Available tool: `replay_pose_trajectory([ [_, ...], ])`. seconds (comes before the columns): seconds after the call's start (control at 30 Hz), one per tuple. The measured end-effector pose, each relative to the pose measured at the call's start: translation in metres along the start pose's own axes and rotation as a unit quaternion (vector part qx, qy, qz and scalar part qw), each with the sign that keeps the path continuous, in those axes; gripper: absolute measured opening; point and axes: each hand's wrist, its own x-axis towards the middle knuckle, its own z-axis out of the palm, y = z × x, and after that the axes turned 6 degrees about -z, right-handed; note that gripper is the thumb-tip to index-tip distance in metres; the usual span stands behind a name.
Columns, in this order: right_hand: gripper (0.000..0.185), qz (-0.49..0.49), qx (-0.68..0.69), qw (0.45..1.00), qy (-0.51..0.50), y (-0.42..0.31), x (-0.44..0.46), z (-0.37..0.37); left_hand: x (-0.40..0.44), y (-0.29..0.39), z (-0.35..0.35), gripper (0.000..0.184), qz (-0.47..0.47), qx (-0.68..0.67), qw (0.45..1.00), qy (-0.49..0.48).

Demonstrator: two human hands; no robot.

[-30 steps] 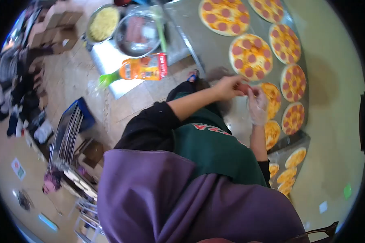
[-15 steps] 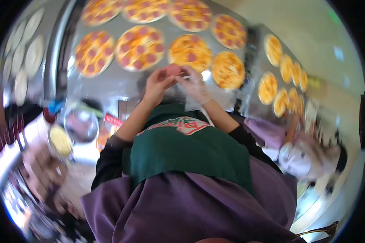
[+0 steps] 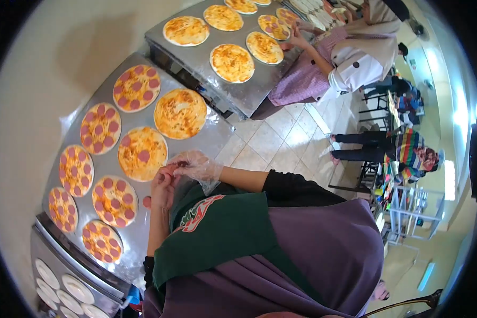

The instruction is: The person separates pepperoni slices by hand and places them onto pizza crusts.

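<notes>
My left hand (image 3: 163,186) is closed round pinkish sausage slices (image 3: 168,169) in front of my apron. My right hand (image 3: 197,167), in a clear plastic glove, meets it there with its fingers pinched at the same slices. Just beyond the hands is a cheese-topped pizza (image 3: 142,153) with a few sausage slices near its middle. Another pizza (image 3: 180,113) behind it carries cheese and sauce only. By my left wrist a loose round sausage slice (image 3: 147,202) shows against the metal table (image 3: 102,168).
Several sausage-topped pizzas (image 3: 100,129) fill the table's left side. Plain pale dough rounds (image 3: 78,289) lie on a lower-left surface. At a second metal table (image 3: 196,58) with pizzas, a co-worker (image 3: 323,63) handles toppings. Tiled floor (image 3: 281,132) and more people lie to the right.
My view has swung to the right, bringing the co-worker's table and the room into sight. Both hands remain together at the sausage slices.
</notes>
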Motion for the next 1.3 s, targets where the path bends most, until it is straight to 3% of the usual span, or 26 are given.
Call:
replay_pose_trajectory([
  [0.2, 0.031, 0.01, 0.028, 1.0, 0.009, 0.002, 0.0, -0.031, 0.021, 0.007, 0.022, 0.022, -0.048, 0.03, 0.998, 0.003],
  [0.53, 0.027, 0.052, 0.064, 0.996, 0.032, 0.038, -0.003, -0.039, 0.041, -0.005, 0.022, 0.02, -0.038, -0.025, 0.998, -0.033],
  [0.67, 0.026, 0.026, 0.0, 0.998, 0.048, 0.05, -0.011, -0.04, 0.05, -0.008, 0.036, 0.035, -0.068, 0.019, 0.996, 0.05],
  [0.7, 0.026, -0.033, -0.077, 0.994, 0.077, 0.052, -0.011, -0.042, 0.049, -0.007, 0.04, 0.041, -0.059, 0.018, 0.996, 0.069],
  [0.8, 0.028, -0.219, -0.231, 0.943, 0.096, 0.041, -0.008, -0.053, 0.044, 0.004, 0.051, 0.048, -0.053, -0.088, 0.995, 0.003],
  [0.83, 0.031, -0.192, -0.185, 0.96, 0.088, 0.029, -0.005, -0.06, 0.043, 0.008, 0.055, 0.047, -0.036, -0.123, 0.991, -0.029],
  [0.9, 0.034, -0.164, -0.125, 0.976, 0.067, 0.005, -0.005, -0.062, 0.04, 0.012, 0.064, 0.045, 0.009, -0.057, 0.998, -0.022],
  [0.97, 0.042, -0.027, -0.07, 0.991, 0.112, -0.011, -0.006, -0.063, 0.039, 0.015, 0.07, 0.045, 0.035, -0.043, 0.998, 0.0],
  [1.0, 0.042, -0.029, -0.065, 0.992, 0.104, -0.008, -0.008, -0.058, 0.038, 0.015, 0.071, 0.045, 0.054, -0.027, 0.998, 0.003],
  [1.07, 0.046, 0.053, 0.086, 0.981, 0.166, 0.004, -0.013, -0.049, 0.036, 0.012, 0.072, 0.048, 0.083, -0.019, 0.996, 0.009],
  [1.3, 0.035, 0.037, 0.003, 0.985, 0.169, 0.011, -0.011, -0.03, 0.022, -0.002, 0.068, 0.058, 0.132, 0.062, 0.988, 0.047],
])
